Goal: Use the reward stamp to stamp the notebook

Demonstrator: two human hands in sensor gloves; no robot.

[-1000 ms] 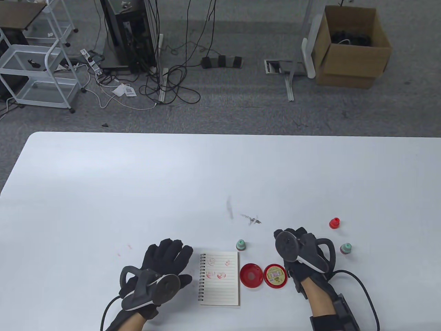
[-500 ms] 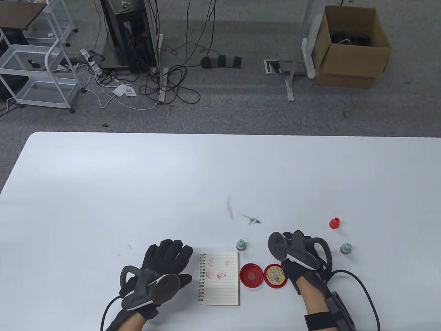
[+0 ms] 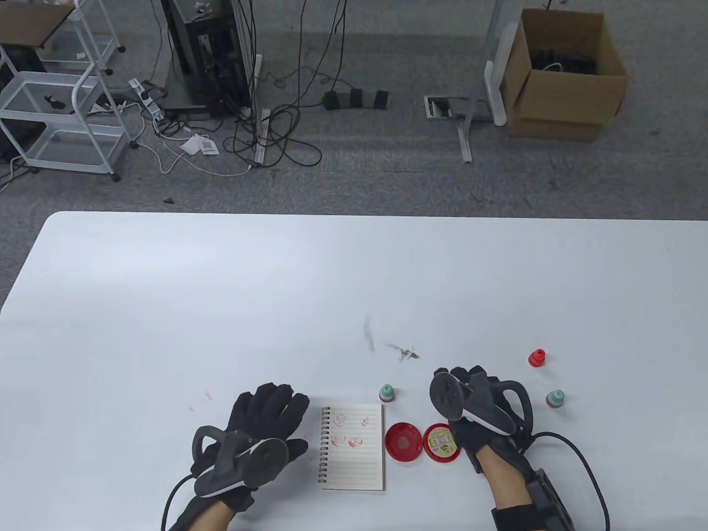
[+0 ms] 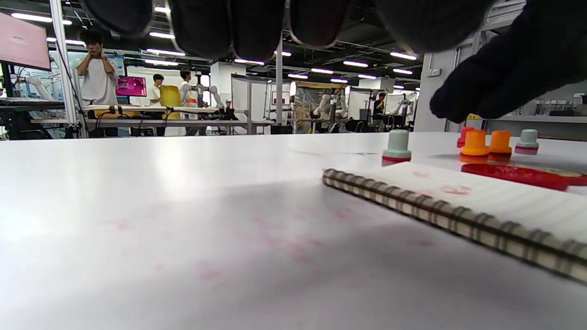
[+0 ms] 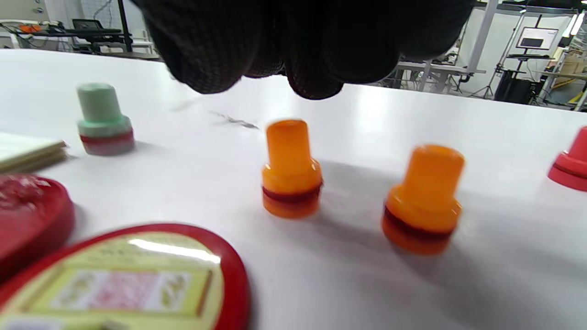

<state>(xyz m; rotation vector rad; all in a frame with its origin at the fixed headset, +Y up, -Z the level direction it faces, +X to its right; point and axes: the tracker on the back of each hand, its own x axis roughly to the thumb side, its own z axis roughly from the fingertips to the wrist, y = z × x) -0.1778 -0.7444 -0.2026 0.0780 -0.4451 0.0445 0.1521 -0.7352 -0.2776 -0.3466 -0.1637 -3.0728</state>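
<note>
A small spiral notebook lies open near the table's front edge, with several red stamp marks on its lined page. My left hand rests flat on the table just left of it, fingers straight, holding nothing. Right of the notebook is the open red ink pad and its lid. My right hand hovers behind the lid. In the right wrist view its fingers hang just above two orange stamps and touch neither. The table view hides both orange stamps under that hand.
A green stamp stands behind the ink pad. Another green stamp and a red stamp stand to the right of my right hand. Grey smudges mark the table further back.
My right hand has shifted a little to the left, over the lid's edge, and its fingertips now reach slightly further back. The left hand and the notebook have not moved.
</note>
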